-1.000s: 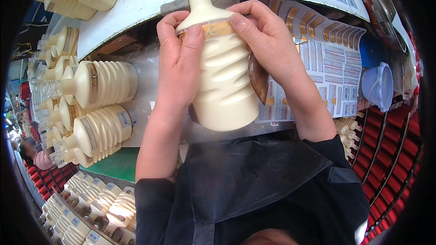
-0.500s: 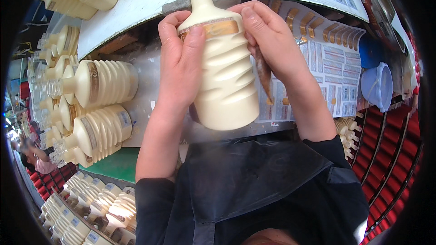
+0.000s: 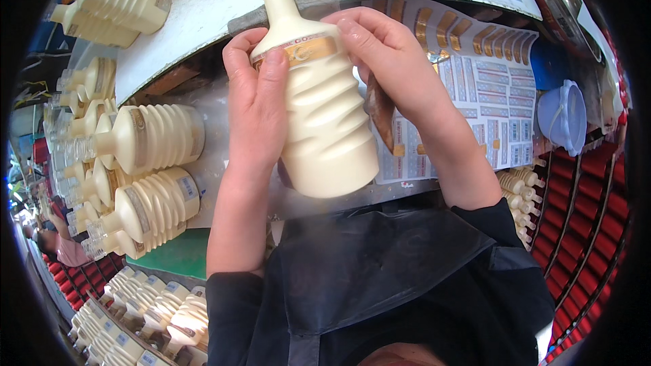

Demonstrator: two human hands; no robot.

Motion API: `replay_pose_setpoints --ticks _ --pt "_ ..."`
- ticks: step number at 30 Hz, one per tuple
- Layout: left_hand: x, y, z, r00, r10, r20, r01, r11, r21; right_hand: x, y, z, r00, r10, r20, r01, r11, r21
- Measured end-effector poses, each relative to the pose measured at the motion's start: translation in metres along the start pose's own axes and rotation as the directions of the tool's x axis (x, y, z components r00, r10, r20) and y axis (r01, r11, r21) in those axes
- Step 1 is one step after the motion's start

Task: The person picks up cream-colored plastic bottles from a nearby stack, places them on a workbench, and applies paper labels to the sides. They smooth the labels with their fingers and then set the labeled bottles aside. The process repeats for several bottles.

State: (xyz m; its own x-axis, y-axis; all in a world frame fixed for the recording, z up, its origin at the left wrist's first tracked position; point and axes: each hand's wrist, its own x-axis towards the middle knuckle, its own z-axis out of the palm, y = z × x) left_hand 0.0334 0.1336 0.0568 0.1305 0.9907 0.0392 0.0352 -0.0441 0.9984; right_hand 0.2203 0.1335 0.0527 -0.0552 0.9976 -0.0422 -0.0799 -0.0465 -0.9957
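A cream bottle (image 3: pixel 329 122) with spiral ridges and a clear threaded neck leans with its neck away from me, against a grey pad (image 3: pixel 315 5) at the white board's edge. My left hand (image 3: pixel 256 105) grips its left side, the thumb pressing near a gold label (image 3: pixel 312 51) on the shoulder. At the label's right end, my right hand (image 3: pixel 390 54) has thumb and fingers bent against the bottle. From under its curled fingers hangs a brown, flat, pointed piece (image 3: pixel 380 112); its upper end is hidden.
Several similar bottles (image 3: pixel 159 135) lie stacked at the left, with more in racks (image 3: pixel 156 298) below. Label sheets (image 3: pixel 502 95) spread at the right beside a pale blue bucket (image 3: pixel 563 117). A white board (image 3: pixel 203 27) lies ahead; red racks (image 3: pixel 583 230) stand far right.
The bottle and both hands have shifted slightly left in the view, along with my view of the surroundings. Both hands remain at the label, and the brown piece still hangs from the right one.
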Motion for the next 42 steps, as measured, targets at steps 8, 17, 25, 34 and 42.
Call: replay_pose_setpoints --ticks 8,17,25,34,42 --pt "0.001 0.002 -0.006 0.999 -0.036 -0.023 0.033 0.990 -0.134 -0.001 0.008 0.017 0.983 -0.150 -0.104 0.132 0.978 -0.160" --pt "0.003 -0.002 -0.003 0.998 -0.040 -0.042 0.040 0.999 -0.011 0.000 0.001 0.017 0.990 -0.102 -0.099 0.079 0.974 -0.213" --pt "0.003 -0.003 -0.002 0.998 -0.037 -0.045 0.038 0.999 0.015 -0.003 -0.012 0.019 0.990 -0.095 -0.109 0.033 0.882 -0.469" --pt "0.002 -0.016 -0.012 0.971 -0.238 0.006 0.223 0.902 -0.370 0.002 0.002 0.018 0.993 -0.071 -0.098 0.048 0.974 -0.219" --pt "0.002 -0.025 -0.012 0.981 -0.192 0.003 0.176 0.892 -0.417 0.001 0.004 0.018 0.989 -0.091 -0.118 0.062 0.972 -0.229"
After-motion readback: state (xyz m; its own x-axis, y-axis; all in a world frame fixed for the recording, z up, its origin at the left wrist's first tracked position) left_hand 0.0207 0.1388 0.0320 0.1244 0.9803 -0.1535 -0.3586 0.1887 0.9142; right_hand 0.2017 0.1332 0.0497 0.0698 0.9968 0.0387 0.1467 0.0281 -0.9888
